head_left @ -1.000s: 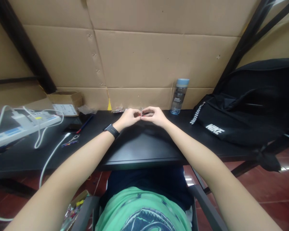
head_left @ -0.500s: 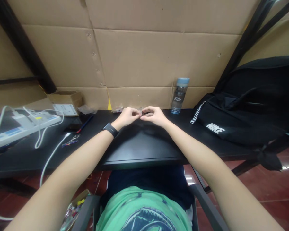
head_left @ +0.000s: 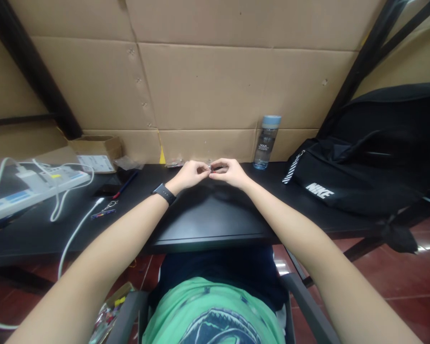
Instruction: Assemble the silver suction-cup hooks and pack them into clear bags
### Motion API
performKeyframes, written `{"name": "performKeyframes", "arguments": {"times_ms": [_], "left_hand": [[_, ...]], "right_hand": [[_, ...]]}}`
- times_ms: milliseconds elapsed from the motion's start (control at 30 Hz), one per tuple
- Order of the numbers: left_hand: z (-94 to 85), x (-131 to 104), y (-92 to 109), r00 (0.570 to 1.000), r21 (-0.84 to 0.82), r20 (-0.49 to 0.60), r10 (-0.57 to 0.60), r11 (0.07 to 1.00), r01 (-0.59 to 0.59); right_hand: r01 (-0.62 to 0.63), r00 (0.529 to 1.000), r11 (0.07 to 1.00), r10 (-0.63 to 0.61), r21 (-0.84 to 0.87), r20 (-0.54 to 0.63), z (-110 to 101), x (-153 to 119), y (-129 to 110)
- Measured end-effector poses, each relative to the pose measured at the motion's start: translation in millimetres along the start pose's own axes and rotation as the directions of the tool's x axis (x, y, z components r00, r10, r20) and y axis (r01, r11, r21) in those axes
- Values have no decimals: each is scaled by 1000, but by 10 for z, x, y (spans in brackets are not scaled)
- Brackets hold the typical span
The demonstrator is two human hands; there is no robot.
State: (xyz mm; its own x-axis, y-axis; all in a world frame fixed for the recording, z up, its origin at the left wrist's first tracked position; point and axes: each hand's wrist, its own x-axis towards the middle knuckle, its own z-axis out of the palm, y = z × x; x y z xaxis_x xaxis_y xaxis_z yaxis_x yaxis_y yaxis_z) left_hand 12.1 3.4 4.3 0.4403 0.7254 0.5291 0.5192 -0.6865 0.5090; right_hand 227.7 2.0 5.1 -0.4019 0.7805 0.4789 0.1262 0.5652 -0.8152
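Over the far middle of the black table (head_left: 215,215), my two hands meet fingertip to fingertip. My left hand (head_left: 190,175), with a dark watch on its wrist, pinches one side of a small shiny metal piece (head_left: 210,168). On the other side, the fingers of my right hand (head_left: 231,172) close on the same piece, and a speck of red shows by them. Fingers cover most of it, so its kind is unclear. Just behind my left hand lie small clear plastic packets (head_left: 175,163).
A water bottle (head_left: 267,143) stands behind my right hand, and a black bag (head_left: 365,162) fills the right side. Leftward are a power strip (head_left: 68,184) with white cables, a cardboard box (head_left: 96,153), a pen (head_left: 125,184) and a key ring with strap (head_left: 105,211). Cardboard lines the back.
Both hands stay in nearly the same place on the small metal piece. A little more red shows at the right fingertips. The view has shifted very slightly.
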Motion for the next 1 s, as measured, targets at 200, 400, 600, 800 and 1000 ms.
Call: {"name": "performKeyframes", "arguments": {"times_ms": [200, 400, 600, 800, 1000], "left_hand": [[5, -2, 2, 1000, 2, -2, 5, 1000, -5], [12, -3, 26, 1000, 9, 2, 19, 1000, -19], [26, -4, 19, 999, 25, -2, 32, 999, -32], [49, -6, 2, 999, 37, -2, 36, 999, -36], [50, -8, -3, 1000, 13, 3, 29, 1000, -29]], "right_hand": [[12, 1000, 1000, -12, 12, 23, 13, -13, -37], [11, 1000, 1000, -11, -7, 10, 1, -6, -17], [4, 1000, 1000, -4, -4, 20, 2, -3, 5], [-3, 999, 1000, 3, 5, 42, 3, -14, 5], [-15, 998, 1000, 14, 9, 58, 8, -18, -16]]}}
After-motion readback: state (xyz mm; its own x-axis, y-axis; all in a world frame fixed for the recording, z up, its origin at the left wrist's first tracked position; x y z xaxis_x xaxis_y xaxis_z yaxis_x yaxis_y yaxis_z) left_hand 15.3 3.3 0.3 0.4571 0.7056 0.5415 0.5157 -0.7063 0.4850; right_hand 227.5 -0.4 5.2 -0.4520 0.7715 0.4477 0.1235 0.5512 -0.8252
